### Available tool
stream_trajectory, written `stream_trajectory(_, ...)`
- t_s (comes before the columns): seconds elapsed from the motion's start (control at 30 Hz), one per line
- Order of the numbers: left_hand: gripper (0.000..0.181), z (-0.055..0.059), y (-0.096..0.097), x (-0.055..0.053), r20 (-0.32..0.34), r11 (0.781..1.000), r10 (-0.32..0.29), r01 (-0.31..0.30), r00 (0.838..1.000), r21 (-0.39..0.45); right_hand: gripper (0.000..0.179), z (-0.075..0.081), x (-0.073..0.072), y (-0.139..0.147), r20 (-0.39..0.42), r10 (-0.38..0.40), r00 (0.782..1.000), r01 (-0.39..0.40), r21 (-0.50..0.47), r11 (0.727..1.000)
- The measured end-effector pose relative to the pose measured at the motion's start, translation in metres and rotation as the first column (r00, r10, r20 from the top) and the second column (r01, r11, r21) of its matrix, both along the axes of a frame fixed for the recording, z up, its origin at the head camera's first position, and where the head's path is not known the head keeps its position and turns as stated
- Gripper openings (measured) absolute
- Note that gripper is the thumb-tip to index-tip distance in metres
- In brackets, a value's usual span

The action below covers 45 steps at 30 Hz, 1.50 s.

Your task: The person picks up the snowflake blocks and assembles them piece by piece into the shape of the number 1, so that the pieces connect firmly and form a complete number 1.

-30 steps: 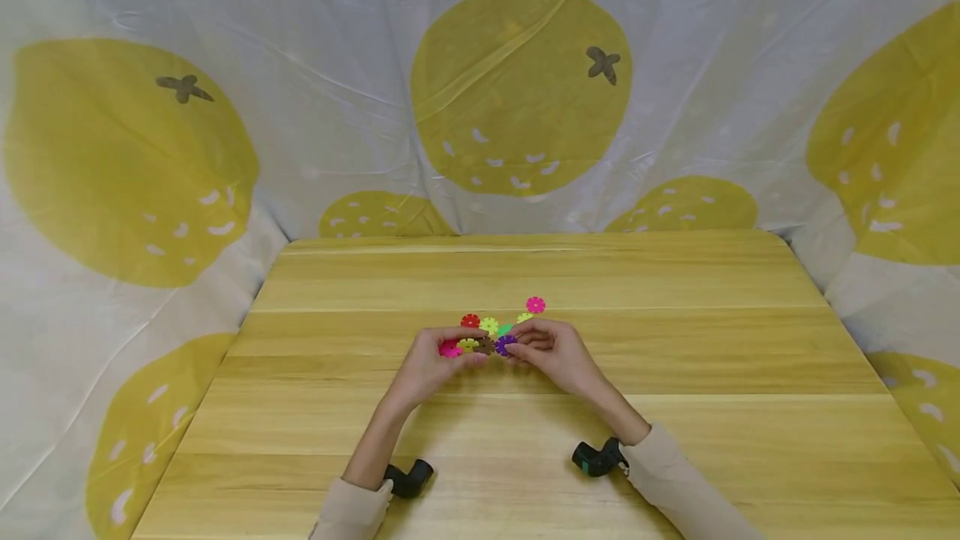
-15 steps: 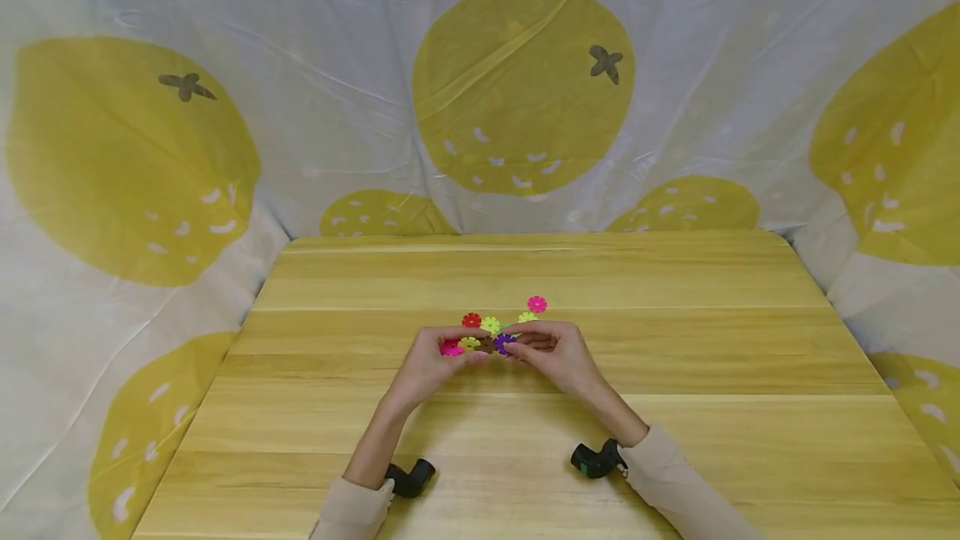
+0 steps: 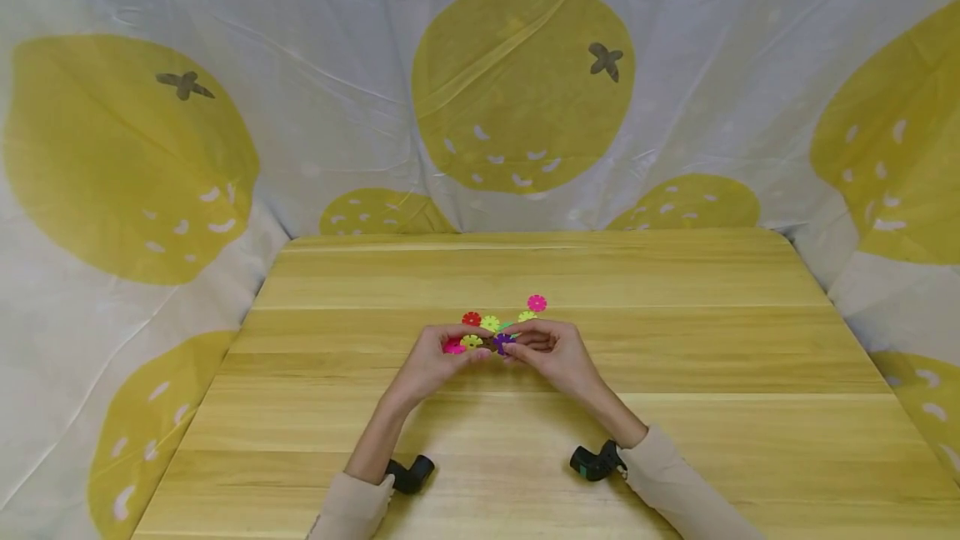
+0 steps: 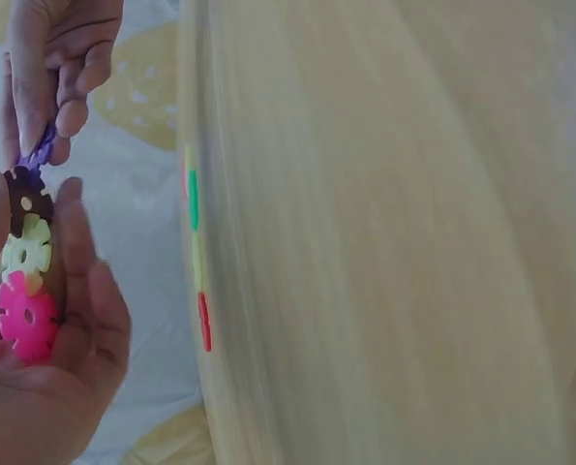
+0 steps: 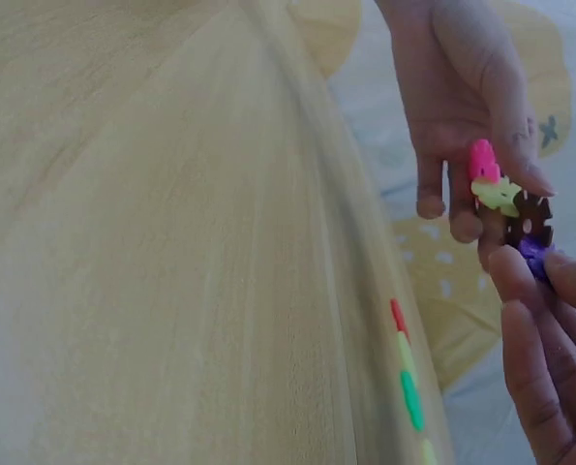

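Grip of left hand (image 3: 432, 365) pinches brown disc (image 4: 38, 194); right hand (image 3: 558, 357), purple disc (image 4: 40, 153).

Head view: R hand's (image 3: 555, 352) fingers hide most of the green disc (image 3: 506, 327) & pt of the far yellow disc (image 3: 527, 317); L hand (image 3: 431, 361) covers bits of the brown disc (image 3: 489, 344) & held pink disc (image 3: 454, 348). Too sm. to tell if purple disc (image 3: 504, 343) is slotted into brown. L sleeve (image 3: 354, 507) & R sleeve (image 3: 678, 473) cut at btm. L wrist: L hand cut by left edge, R by top. Tabletop (image 4: 384, 232) blurry.
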<state>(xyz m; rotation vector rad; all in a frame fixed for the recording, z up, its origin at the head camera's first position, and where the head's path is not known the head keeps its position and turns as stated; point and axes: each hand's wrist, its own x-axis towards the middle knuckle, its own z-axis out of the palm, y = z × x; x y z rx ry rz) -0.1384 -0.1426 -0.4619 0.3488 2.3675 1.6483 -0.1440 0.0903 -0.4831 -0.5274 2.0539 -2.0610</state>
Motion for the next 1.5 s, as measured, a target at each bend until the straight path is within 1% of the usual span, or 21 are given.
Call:
stream_trajectory(0.1,0.034,-0.001,0.001,0.001,-0.039,0.998,-0.005,0.003,0.999,-0.055,0.022,-0.003,-0.001,0.0,0.026,-0.006,1.0,0.005,0.033,0.999)
stream_trajectory(0.2,0.039,-0.001,0.004,0.001,-0.123,0.994,-0.009,-0.004,0.992,-0.105,0.023,-0.004,-0.003,0.0,0.07,-0.023,0.997,0.02,0.055,0.998)
stream_trajectory(0.3,0.042,0.001,0.009,0.002,-0.232,0.99,-0.022,-0.012,0.973,-0.142,0.025,-0.004,-0.003,-0.002,0.125,-0.041,0.991,0.034,0.052,0.998)
stream_trajectory(0.37,0.041,0.002,0.012,0.002,-0.285,0.987,-0.028,-0.018,0.958,-0.157,0.027,-0.004,-0.004,-0.004,0.161,-0.048,0.986,0.041,0.045,0.998)
stream_trajectory(0.4,0.041,0.003,0.013,0.002,-0.304,0.986,-0.03,-0.021,0.952,-0.164,0.027,-0.004,-0.004,-0.005,0.177,-0.05,0.983,0.044,0.042,0.998)
stream_trajectory(0.47,0.039,0.003,0.014,0.002,-0.321,0.985,-0.027,-0.03,0.947,-0.172,0.029,-0.004,-0.005,-0.007,0.205,-0.052,0.977,0.045,0.04,0.998)
stream_trajectory(0.57,0.037,0.002,0.013,0.002,-0.317,0.984,-0.022,-0.035,0.948,-0.173,0.031,-0.004,-0.006,-0.009,0.228,-0.058,0.972,0.047,0.053,0.998)
stream_trajectory(0.67,0.035,0.0,0.009,0.002,-0.288,0.984,0.001,-0.052,0.958,-0.169,0.032,-0.005,-0.008,-0.005,0.222,-0.074,0.972,0.058,0.08,0.995)
stream_trajectory(0.73,0.034,-0.001,0.006,0.002,-0.261,0.984,0.027,-0.071,0.965,-0.163,0.032,-0.006,-0.011,-0.001,0.216,-0.095,0.972,0.072,0.112,0.991)
stream_trajectory(0.87,0.033,-0.002,-0.001,0.002,-0.211,0.98,0.087,-0.122,0.974,-0.157,0.03,-0.01,-0.021,0.012,0.164,-0.128,0.978,0.088,0.231,0.969)
stream_trajectory(0.97,0.032,-0.001,-0.004,0.003,-0.195,0.976,0.105,-0.138,0.975,-0.166,0.029,-0.014,-0.028,0.018,0.117,-0.145,0.982,0.103,0.308,0.946)
stream_trajectory(1.1,0.031,-0.001,-0.006,0.002,-0.197,0.974,0.102,-0.138,0.975,-0.18,0.035,-0.015,-0.034,0.02,0.077,-0.154,0.985,0.118,0.349,0.93)
stream_trajectory(1.27,0.029,0.0,-0.007,0.001,-0.195,0.975,0.094,-0.13,0.976,-0.18,0.041,-0.017,-0.04,0.017,0.051,-0.165,0.985,0.133,0.383,0.914)
stream_trajectory(1.4,0.029,0.0,-0.007,0.001,-0.193,0.977,0.083,-0.118,0.978,-0.178,0.042,-0.018,-0.043,0.016,0.023,-0.181,0.983,0.156,0.413,0.898)
stream_trajectory(1.5,0.029,0.001,-0.007,0.001,-0.19,0.978,0.077,-0.111,0.979,-0.175,0.042,-0.018,-0.044,0.015,0.016,-0.204,0.979,0.18,0.415,0.892)
